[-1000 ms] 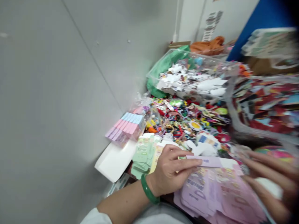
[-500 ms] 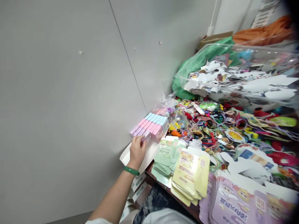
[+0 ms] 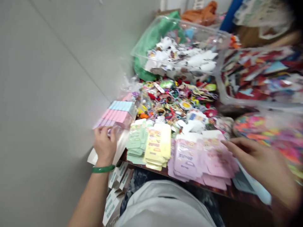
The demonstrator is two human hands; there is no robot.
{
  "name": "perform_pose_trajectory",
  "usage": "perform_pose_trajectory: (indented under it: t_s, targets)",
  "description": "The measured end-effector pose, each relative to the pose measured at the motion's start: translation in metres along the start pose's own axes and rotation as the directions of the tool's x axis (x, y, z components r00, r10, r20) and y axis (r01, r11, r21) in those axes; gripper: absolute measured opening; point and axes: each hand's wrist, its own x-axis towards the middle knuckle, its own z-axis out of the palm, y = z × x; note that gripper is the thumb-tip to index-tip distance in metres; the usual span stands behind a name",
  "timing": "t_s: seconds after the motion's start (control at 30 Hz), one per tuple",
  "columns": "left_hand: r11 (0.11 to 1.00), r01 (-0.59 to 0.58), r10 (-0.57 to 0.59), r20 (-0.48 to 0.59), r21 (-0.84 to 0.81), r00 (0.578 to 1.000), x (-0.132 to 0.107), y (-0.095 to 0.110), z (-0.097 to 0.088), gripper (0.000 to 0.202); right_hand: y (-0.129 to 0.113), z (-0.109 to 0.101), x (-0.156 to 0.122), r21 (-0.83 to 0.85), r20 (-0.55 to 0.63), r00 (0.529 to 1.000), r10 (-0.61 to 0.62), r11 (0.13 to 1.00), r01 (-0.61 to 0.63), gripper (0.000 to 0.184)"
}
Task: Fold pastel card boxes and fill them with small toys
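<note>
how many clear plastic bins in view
2 clear plastic bins: the first holds white cut-outs beside a green bag, the second holds red printed card. More may be hidden at the blurred right edge.

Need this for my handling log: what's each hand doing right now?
Left hand: closed on something pale by the pink boxes, too blurred to name.
Right hand: open, empty, near the pink cards.
</note>
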Motion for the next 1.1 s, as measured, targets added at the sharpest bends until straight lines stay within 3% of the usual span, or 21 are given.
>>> perform_pose_trajectory:
  t_s: [0.07,0.13,0.17,0.23,0.3,0.33,0.4,0.5,0.63,0.83,0.9,0.97,1.03,1.1]
  targets:
    - [0.989,-0.074,0.077,0.017,-0.125,0.997,-0.007,0.022,-0.001,0.025,-0.008,-0.002,-0.005,-0.033,0.033,0.993,0.111,0.993,-0.109,0.015]
    - [0.939,-0.145,0.208,0.18,-0.312,0.961,-0.023,0.053,-0.003,0.026,-0.014,0.001,-0.01,-0.035,0.025,0.985,0.172,0.985,-0.171,0.014]
    - [0.904,-0.182,0.305,0.281,-0.388,0.91,-0.033,0.069,-0.004,0.031,-0.016,0.003,-0.013,-0.023,0.021,0.983,0.18,0.983,-0.18,0.014]
    - [0.846,-0.261,0.492,0.49,-0.465,0.72,-0.053,0.101,-0.004,0.035,-0.02,0.008,-0.02,0.027,0.043,0.985,0.169,0.985,-0.17,0.012]
    - [0.843,-0.329,0.538,0.658,-0.426,0.527,-0.069,0.126,-0.003,0.038,-0.024,0.015,-0.025,0.083,0.067,0.987,0.147,0.985,-0.153,0.015]
    - [0.853,-0.362,0.516,0.719,-0.377,0.467,-0.075,0.135,-0.001,0.042,-0.026,0.018,-0.027,0.095,0.067,0.988,0.14,0.985,-0.146,0.018]
    - [0.865,-0.415,0.458,0.785,-0.284,0.417,-0.082,0.148,0.003,0.051,-0.031,0.027,-0.029,0.085,0.041,0.993,0.11,0.99,-0.114,0.02]
    - [0.87,-0.432,0.427,0.804,-0.24,0.414,-0.087,0.156,0.009,0.054,-0.039,0.04,-0.029,0.032,0.001,0.999,0.038,0.999,-0.038,0.02]
    - [0.883,-0.405,0.405,0.822,-0.237,0.401,-0.089,0.161,0.011,0.05,-0.046,0.052,-0.032,-0.058,0.033,0.999,-0.006,0.998,0.008,0.02]
    - [0.887,-0.389,0.409,0.816,-0.25,0.408,-0.095,0.165,0.005,0.059,-0.055,0.054,-0.039,-0.145,-0.04,0.996,-0.077,0.987,0.071,0.025]
    - [0.893,-0.365,0.412,0.805,-0.264,0.427,-0.097,0.164,0.003,0.061,-0.057,0.051,-0.039,-0.045,-0.101,0.994,-0.046,0.998,0.041,0.025]
    - [0.903,-0.308,0.415,0.791,-0.3,0.449,-0.096,0.162,0.001,0.063,-0.058,0.046,-0.036,0.159,-0.109,0.992,0.063,0.986,-0.045,0.024]
    - [0.898,-0.21,0.44,0.76,-0.387,0.479,-0.092,0.159,0.0,0.064,-0.058,0.039,-0.032,0.425,-0.008,0.983,0.186,0.89,-0.165,0.028]
    - [0.862,-0.083,0.46,0.702,-0.5,0.544,-0.084,0.157,0.001,0.059,-0.059,0.03,-0.026,0.647,0.134,0.962,0.237,0.715,-0.267,0.034]
